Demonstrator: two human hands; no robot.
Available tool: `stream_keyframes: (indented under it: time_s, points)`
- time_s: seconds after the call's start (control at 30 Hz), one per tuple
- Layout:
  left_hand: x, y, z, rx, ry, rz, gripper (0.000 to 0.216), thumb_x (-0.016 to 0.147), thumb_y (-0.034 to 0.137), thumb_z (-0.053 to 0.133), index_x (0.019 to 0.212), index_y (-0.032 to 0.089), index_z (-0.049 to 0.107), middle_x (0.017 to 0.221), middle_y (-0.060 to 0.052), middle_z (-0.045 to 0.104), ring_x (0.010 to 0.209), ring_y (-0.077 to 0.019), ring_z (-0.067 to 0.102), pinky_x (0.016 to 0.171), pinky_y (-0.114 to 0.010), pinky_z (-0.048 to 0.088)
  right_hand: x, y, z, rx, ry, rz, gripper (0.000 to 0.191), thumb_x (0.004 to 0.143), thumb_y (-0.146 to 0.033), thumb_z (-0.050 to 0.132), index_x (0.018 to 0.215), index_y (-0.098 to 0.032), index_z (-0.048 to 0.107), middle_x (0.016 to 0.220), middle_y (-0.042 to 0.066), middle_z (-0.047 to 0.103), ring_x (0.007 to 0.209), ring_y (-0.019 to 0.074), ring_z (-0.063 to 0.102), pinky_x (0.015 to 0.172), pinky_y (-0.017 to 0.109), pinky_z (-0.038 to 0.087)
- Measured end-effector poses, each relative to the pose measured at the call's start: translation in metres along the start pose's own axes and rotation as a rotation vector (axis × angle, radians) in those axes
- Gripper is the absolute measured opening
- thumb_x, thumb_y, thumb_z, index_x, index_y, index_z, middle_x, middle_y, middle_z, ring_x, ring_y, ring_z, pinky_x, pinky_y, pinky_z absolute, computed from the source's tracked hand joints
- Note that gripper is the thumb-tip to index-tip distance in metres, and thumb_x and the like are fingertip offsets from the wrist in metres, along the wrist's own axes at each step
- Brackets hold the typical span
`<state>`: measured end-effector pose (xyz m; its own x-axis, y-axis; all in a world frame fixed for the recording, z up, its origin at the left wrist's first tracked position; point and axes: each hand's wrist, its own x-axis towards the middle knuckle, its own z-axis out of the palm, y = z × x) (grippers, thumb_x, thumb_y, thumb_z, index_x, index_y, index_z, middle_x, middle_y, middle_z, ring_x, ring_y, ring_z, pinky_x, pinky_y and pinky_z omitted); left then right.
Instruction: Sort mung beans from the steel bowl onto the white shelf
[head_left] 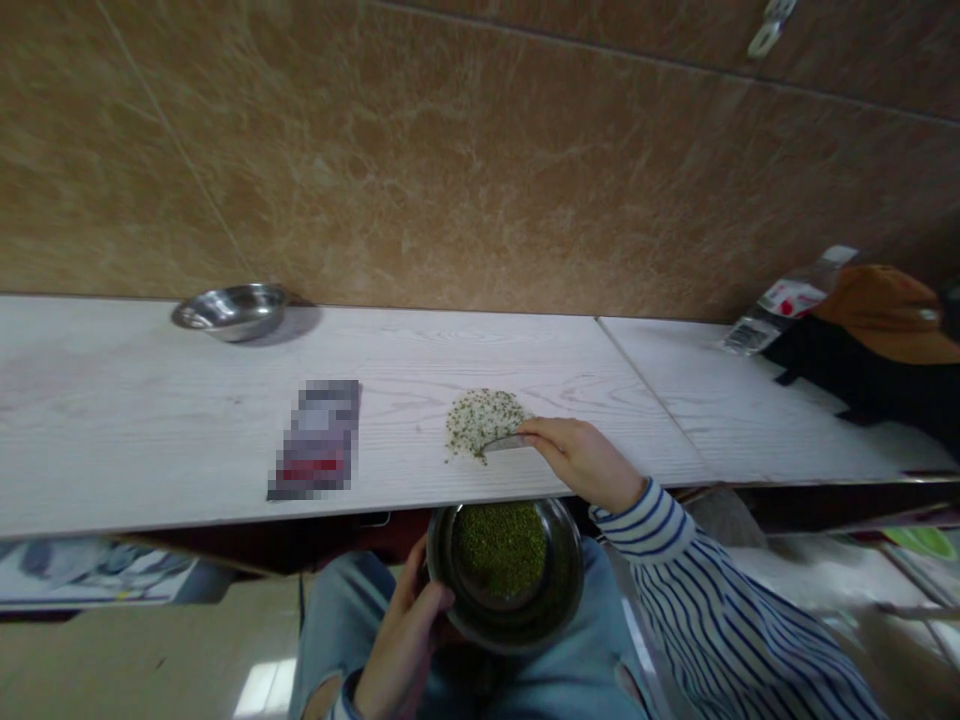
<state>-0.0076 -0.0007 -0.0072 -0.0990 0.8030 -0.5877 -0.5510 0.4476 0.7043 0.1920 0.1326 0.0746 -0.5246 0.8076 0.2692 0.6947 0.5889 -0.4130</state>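
My left hand (412, 620) grips the left rim of a steel bowl (568, 560), its thumb over the edge. The bowl sits at my lap, just below the table's front edge, with small green beans (501, 550) in it, likely mung beans. Over the table, my right hand (585, 458) pinches a thin, curved metal utensil (505, 442); its handle end is hidden by the fingers. The utensil's tip touches the near edge of a loose pile (486, 418) of white grains mixed with green beans, spread on the white tabletop (405, 440).
A second steel bowl (232, 312) stands at the back left by the wall. Left of the pile lies a pixelated flat packet (319, 440). At the far right are a clear plastic bottle (787, 300), an orange-brown cap (889, 310) and a black cloth item (847, 375).
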Motion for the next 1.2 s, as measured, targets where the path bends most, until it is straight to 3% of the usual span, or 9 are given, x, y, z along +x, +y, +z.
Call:
stream_keyframes:
  time_s: [0.33, 0.77, 1.2]
  points:
    - [0.003, -0.004, 0.0, -0.006, 0.021, -0.009, 0.068, 0.062, 0.018, 0.061, 0.128, 0.024, 0.048, 0.108, -0.006, 0.066, 0.09, -0.0236, 0.061, 0.067, -0.033, 0.051, 0.018, 0.005, 0.002, 0.063, 0.031, -0.021, 0.026, 0.09, -0.02, 0.044, 0.108, -0.021, 0.062, 0.105, 0.002, 0.068, 0.097, 0.0158, 0.062, 0.088, 0.031, 0.048]
    - [0.0, -0.006, 0.0, -0.011, -0.026, -0.006, 0.074, 0.061, 0.02, 0.061, 0.133, 0.025, 0.044, 0.107, -0.007, 0.066, 0.08, -0.0217, 0.061, 0.06, -0.031, 0.048, 0.002, 0.008, -0.003, 0.02, 0.197, 0.045, 0.024, 0.09, -0.021, 0.044, 0.104, -0.021, 0.063, 0.1, 0.002, 0.069, 0.093, 0.0156, 0.063, 0.085, 0.03, 0.048]
    - [-0.005, -0.002, 0.002, -0.012, -0.063, 0.017, 0.071, 0.063, 0.018, 0.059, 0.132, 0.024, 0.045, 0.107, -0.007, 0.066, 0.076, -0.0198, 0.059, 0.057, -0.029, 0.048, -0.02, -0.005, -0.001, -0.059, 0.06, -0.032, 0.027, 0.091, -0.021, 0.041, 0.108, -0.022, 0.061, 0.103, 0.003, 0.069, 0.095, 0.0159, 0.063, 0.085, 0.034, 0.049]
